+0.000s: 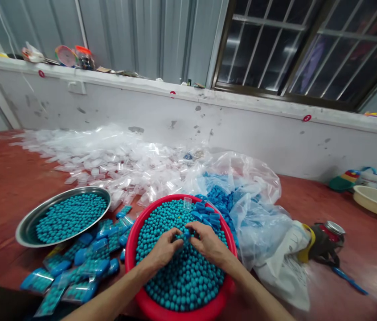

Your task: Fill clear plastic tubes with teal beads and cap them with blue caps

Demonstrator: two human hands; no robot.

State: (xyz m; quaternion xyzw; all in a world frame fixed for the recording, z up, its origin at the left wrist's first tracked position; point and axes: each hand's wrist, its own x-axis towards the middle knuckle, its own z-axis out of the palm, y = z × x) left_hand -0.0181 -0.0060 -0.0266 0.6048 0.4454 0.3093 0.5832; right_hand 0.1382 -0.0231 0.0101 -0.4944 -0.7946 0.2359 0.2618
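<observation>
A red basin point(131, 249) full of small teal balls point(188, 276) stands in front of me. Both my hands rest on the balls in its middle. My left hand point(163, 249) and my right hand point(208, 243) have curled fingers that meet around a small blue piece point(186, 233). Several blue oblong pieces point(206, 213) and a small clear bag point(187, 203) lie at the far side of the basin.
A metal dish point(24, 232) of teal balls sits to the left, with several filled packets point(81, 263) in front of it. Empty clear bags point(115, 160) are heaped behind. A large plastic bag point(258, 196) of blue pieces, a jar point(329, 236) and a cream bowl point(375, 200) lie to the right.
</observation>
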